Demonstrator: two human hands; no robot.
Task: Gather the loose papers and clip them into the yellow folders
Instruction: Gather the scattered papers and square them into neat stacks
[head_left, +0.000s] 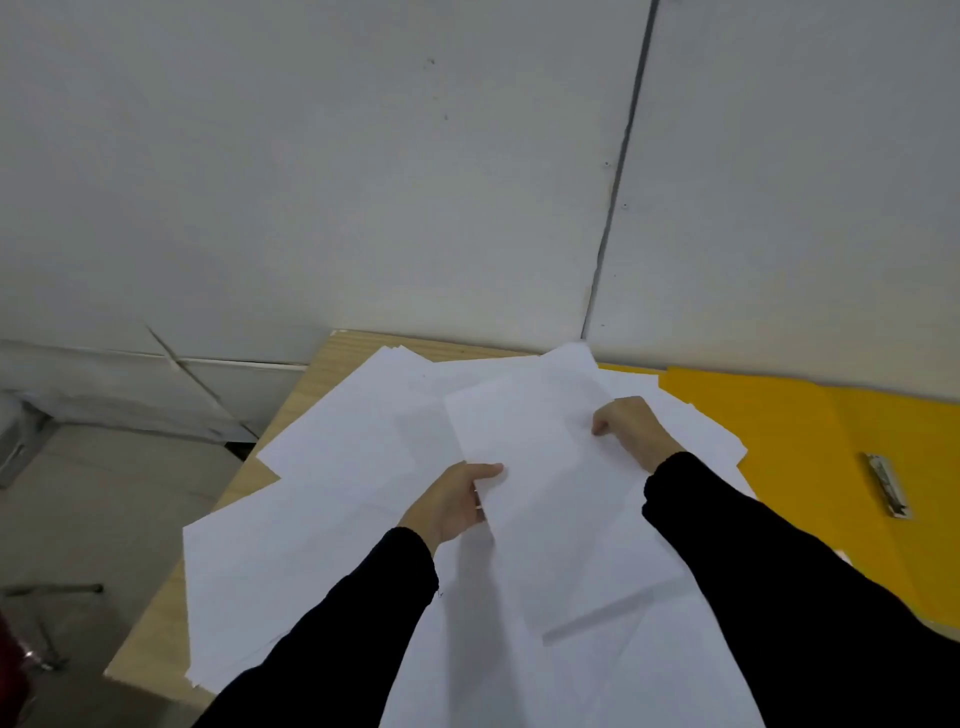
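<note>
Several loose white papers (332, 499) lie spread over a light wooden table (332, 364). My left hand (452, 501) pinches the left edge of a thin stack of sheets (545, 483), thumb on top. My right hand (631, 428) grips the same stack at its right edge, fingers curled. The stack is lifted slightly above the pile. An open yellow folder (789, 441) lies flat on the right, its metal clip (887, 484) lying on the inside. Both sleeves are black.
A grey wall (363, 182) rises directly behind the table, with a dark vertical seam (618, 171). The table's left edge drops to a grey floor (104, 499). Papers overhang that left edge. A metal chair base (47, 592) shows low on the left.
</note>
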